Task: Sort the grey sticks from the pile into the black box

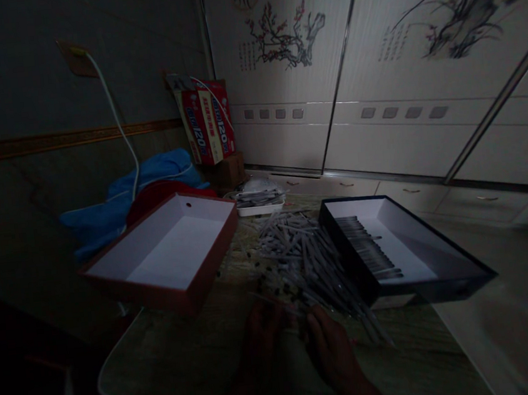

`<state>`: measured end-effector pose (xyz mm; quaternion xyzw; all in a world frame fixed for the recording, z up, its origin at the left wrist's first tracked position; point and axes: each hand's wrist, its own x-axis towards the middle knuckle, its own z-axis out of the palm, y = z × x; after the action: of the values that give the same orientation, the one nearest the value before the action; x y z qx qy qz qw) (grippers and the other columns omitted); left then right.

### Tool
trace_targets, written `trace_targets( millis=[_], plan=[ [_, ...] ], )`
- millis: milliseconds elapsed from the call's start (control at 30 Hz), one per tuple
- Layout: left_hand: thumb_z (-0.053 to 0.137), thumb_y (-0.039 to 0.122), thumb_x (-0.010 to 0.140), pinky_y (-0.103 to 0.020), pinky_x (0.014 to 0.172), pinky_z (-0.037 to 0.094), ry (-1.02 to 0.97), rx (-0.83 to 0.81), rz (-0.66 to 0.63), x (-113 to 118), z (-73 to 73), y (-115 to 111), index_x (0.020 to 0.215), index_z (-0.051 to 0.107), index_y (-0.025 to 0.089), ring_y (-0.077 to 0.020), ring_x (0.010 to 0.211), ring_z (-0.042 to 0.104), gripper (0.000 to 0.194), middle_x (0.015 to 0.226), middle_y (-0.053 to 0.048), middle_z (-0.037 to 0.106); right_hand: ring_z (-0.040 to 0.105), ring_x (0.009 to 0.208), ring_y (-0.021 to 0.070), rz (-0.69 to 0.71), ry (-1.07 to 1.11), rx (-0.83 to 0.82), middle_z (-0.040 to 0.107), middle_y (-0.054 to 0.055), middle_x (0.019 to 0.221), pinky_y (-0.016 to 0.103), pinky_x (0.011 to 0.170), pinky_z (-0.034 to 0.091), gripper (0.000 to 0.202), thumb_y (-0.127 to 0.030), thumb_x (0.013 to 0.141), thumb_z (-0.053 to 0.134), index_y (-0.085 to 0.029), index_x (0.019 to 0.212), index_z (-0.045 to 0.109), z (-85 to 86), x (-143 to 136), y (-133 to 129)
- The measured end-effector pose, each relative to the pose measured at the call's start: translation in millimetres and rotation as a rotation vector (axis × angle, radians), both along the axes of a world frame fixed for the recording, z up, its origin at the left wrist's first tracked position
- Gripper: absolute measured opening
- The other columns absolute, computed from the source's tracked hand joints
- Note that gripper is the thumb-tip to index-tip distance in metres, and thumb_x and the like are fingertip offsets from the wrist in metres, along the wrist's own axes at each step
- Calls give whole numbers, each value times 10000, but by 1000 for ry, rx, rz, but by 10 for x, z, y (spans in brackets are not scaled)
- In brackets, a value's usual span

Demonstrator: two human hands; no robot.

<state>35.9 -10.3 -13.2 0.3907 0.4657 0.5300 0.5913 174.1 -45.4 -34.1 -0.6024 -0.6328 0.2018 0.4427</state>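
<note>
Both hands are low over the table in dim light, close together at the near end of a pile of thin clear tubes [305, 250]. My left hand [262, 326] has its fingers bent near a thin piece that is too blurred to name. My right hand [325, 340] is closed, fingers pressed together, around something too small and dark to make out. Small black pieces [276, 290] lie scattered just beyond the hands. To the right, a dark box [431, 236] holds a row of thin tubes [368, 247] laid side by side.
An open reddish-brown box [199, 295] with a white inside stands at the left of the table [168, 358]. At the back is a white tray [260, 210] of similar pieces. Beyond are a blue cloth [162, 170], red cartons [209, 121] and a hanging white cable [117, 118].
</note>
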Motion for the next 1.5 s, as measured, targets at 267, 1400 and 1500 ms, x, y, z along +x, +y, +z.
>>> trace_targets(
  millis=[267,1400,1500],
  plan=[
    [645,390,689,-267,643,465,59,31,19,-1,84,-19,733,630,159,-159,645,592,235,672,-10,657,537,513,130,7,-14,51,551,-16,568,222,511,419,379,-405,917,287,-227,668,510,-56,10,0],
    [636,338,693,-328,750,466,128,136,-5,-26,22,15,767,657,164,-218,757,628,190,770,-45,696,549,963,181,101,-287,228,599,75,1032,338,835,437,262,-199,878,413,-203,1124,502,68,-2,0],
    [643,279,672,-340,771,467,146,124,-77,8,3,-5,760,669,163,-233,795,637,148,796,-59,708,561,983,186,65,-283,216,600,90,1089,339,840,457,316,-243,870,459,-193,1183,464,29,-19,-19]
  ],
)
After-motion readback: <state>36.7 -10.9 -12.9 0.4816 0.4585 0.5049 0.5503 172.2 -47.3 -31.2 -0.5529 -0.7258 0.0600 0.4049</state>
